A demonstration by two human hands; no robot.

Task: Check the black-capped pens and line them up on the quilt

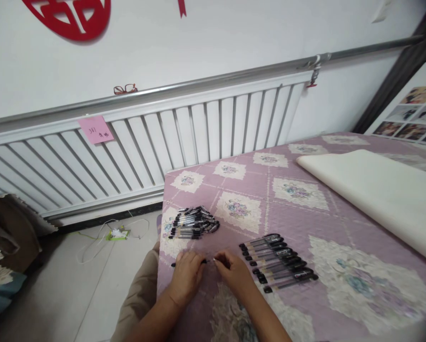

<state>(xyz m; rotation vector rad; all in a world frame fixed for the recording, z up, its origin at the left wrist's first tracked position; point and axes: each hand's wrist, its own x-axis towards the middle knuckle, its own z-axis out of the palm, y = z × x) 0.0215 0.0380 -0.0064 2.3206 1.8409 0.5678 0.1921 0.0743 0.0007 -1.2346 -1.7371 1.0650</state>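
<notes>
My left hand [188,273] is closed around a pen [203,261], which lies level just above or on the bedspread. The pen's black end shows left of the hand, and its dark grip and thin tip point right. Facing that tip, my right hand [230,270] pinches something small and whitish, too small to name. Beyond my left hand lies a heap of pens and pen parts [193,222], clear barrels with black pieces. To the right of my right hand, several capped black pens [279,261] lie side by side in a slanting row.
A purple quilted bedspread [241,183] with floral patches lies under everything. A cream folded sheet or board [377,190] is at the right. Behind stands a white radiator [213,126] with a pink note [96,129]; glasses [125,89] rest on its pipe. A power strip [118,233] sits on the floor.
</notes>
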